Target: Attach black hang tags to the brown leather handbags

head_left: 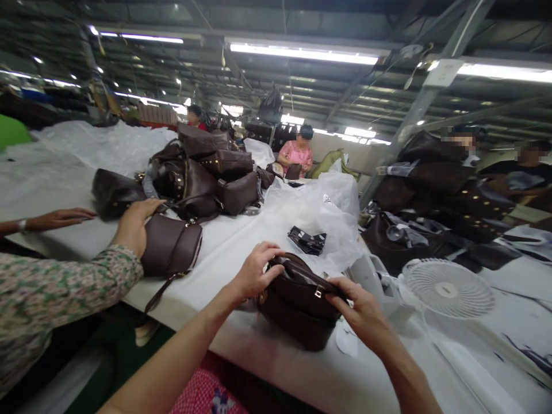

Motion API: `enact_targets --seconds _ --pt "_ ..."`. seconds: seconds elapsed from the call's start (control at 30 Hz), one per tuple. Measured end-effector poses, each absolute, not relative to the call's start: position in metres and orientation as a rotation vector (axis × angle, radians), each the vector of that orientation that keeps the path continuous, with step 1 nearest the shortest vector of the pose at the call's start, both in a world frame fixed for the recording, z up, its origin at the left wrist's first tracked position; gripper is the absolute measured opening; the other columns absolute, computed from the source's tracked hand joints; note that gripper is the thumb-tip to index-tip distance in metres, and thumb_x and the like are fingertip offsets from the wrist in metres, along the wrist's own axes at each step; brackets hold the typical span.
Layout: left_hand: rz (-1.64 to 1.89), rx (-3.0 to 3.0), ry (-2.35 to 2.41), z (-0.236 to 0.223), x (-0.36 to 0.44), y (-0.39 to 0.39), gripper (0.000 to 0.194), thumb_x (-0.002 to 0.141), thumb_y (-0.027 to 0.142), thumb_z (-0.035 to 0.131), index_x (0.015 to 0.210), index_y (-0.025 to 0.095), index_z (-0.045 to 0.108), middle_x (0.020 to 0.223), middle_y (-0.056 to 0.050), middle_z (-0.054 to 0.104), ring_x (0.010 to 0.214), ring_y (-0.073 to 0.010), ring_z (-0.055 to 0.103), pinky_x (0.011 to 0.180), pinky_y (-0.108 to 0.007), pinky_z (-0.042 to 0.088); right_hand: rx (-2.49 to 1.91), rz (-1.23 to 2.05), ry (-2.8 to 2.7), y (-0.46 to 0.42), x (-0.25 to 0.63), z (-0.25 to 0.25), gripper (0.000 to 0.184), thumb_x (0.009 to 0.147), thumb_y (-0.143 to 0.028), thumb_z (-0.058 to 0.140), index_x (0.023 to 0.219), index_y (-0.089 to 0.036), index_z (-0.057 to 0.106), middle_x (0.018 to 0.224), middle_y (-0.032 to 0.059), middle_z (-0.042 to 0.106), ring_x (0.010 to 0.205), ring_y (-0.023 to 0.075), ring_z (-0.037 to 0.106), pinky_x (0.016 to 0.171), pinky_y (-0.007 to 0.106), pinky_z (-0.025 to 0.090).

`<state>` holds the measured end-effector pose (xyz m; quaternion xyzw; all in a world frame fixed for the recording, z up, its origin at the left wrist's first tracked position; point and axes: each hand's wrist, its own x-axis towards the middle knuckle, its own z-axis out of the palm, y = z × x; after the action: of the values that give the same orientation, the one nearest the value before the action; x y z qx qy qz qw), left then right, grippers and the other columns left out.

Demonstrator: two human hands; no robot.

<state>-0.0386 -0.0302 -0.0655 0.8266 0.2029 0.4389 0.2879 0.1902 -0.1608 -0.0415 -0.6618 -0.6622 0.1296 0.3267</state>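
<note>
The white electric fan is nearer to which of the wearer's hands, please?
Right hand: it grips the brown handbag, left of the fan; the left hand, also gripping it, is farther left.

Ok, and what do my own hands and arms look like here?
Your left hand and right hand are bare, without gloves. Your left forearm and right forearm are uncovered too: no sleeve, watch or bracelet shows. The floral sleeve on the left belongs to someone else.

Lower centre: left hand (pixel 259 273) and right hand (pixel 357 305) grip the top edge of a dark brown handbag (pixel 297 316); white fan (pixel 448 289), lower right.
</note>
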Motion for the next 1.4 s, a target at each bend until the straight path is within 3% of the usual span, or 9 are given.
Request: enact_targets --seconds 0.1,0.2,0.33,0.43,0.57,0.67,0.93,1.2,1.4 --pt "0.965 2.07 0.407 -0.086 -0.046 -0.025 0.058 0.085 0.029 0.061 0.139 0.022 0.042 0.141 -0.01 0.047 0.131 -0.0259 0.042 0.113 -0.045 0.031 -1.739 0.241 -1.876 -0.158 0.175 -0.023 0.025 0.083 -0.027 0.047 0.1 -0.022 0.064 0.1 0.0042 0.068 0.093 0.0213 0.063 0.083 0.033 0.047" --pt "0.914 1.886 0.452 -0.104 -0.04 -0.033 0.08 0.081 0.028 0.066 0.148 0.021 0.024 0.147 -0.011 0.041 0.133 -0.0266 0.04 0.114 -0.046 0.028 -1.81 0.093 -2.018 -0.147 0.145 -0.007 0.029 0.085 -0.027 0.048 0.109 -0.022 0.062 0.107 0.0063 0.069 0.098 0.0226 0.064 0.085 0.034 0.046" --pt "1.081 1.836 0.57 -0.115 -0.02 -0.054 0.097 0.059 0.032 0.085 0.141 0.02 0.035 0.13 -0.011 0.052 0.12 -0.029 0.05 0.107 -0.046 0.037 -2.235 -0.116 -2.127 -0.131 0.111 0.008 0.03 0.095 -0.036 0.041 0.097 -0.02 0.066 0.091 0.0102 0.073 0.086 0.0264 0.068 0.069 0.033 0.044" --pt "1.162 1.843 0.557 -0.115 -0.009 -0.069 0.084 0.052 0.031 0.089 0.125 0.02 0.05 0.121 -0.01 0.055 0.114 -0.029 0.052 0.102 -0.045 0.041 -2.414 -0.132 -2.171 -0.128 0.105 0.017 0.029 0.094 -0.038 0.046 0.091 -0.021 0.069 0.093 0.0106 0.074 0.087 0.0266 0.069 0.064 0.031 0.04" --pt "1.055 1.695 0.459 -0.111 -0.004 -0.08 0.085 0.054 0.028 0.089 0.126 0.022 0.044 0.126 -0.009 0.055 0.117 -0.0268 0.053 0.104 -0.041 0.04 -2.435 -0.109 -2.218 -0.134 0.116 0.022 0.023 0.089 -0.039 0.054 0.09 -0.024 0.072 0.091 0.0088 0.074 0.085 0.0258 0.068 0.063 0.03 0.038" --pt "1.005 1.66 0.514 -0.107 -0.002 -0.085 0.08 0.056 0.028 0.088 0.122 0.023 0.043 0.115 -0.005 0.06 0.105 -0.0232 0.058 0.094 -0.036 0.046 -2.22 -0.112 -2.207 -0.136 0.129 0.014 0.022 0.09 -0.032 0.051 0.086 -0.021 0.07 0.087 0.0076 0.072 0.081 0.0223 0.065 0.066 0.03 0.039" --pt "0.965 1.721 0.67 -0.101 0.006 -0.093 0.058 0.065 0.026 0.079 0.112 0.022 0.045 0.095 0.0 0.061 0.088 -0.0203 0.06 0.079 -0.032 0.047 -1.535 0.817 -1.88 -0.132 0.15 -0.009 0.03 0.088 -0.043 0.048 0.076 -0.018 0.06 0.07 -0.0008 0.058 0.068 0.014 0.053 0.062 0.024 0.041" --pt "0.939 1.773 0.653 -0.099 0.009 -0.093 0.05 0.07 0.02 0.073 0.112 0.022 0.045 0.098 -0.001 0.062 0.093 -0.0219 0.06 0.083 -0.034 0.047 -2.027 0.283 -2.253 -0.116 0.14 0.018 0.029 0.085 -0.03 0.052 0.06 -0.019 0.061 0.058 0.0007 0.057 0.057 0.013 0.047 0.056 0.026 0.031" --pt "1.022 1.833 0.568 -0.104 0.011 -0.09 0.049 0.073 0.016 0.07 0.115 0.022 0.046 0.11 -0.004 0.06 0.103 -0.0227 0.057 0.091 -0.037 0.046 -1.471 0.912 -2.093 -0.121 0.15 0.001 0.031 0.09 -0.037 0.045 0.079 -0.017 0.066 0.072 -0.0006 0.064 0.067 0.0134 0.055 0.063 0.023 0.042"
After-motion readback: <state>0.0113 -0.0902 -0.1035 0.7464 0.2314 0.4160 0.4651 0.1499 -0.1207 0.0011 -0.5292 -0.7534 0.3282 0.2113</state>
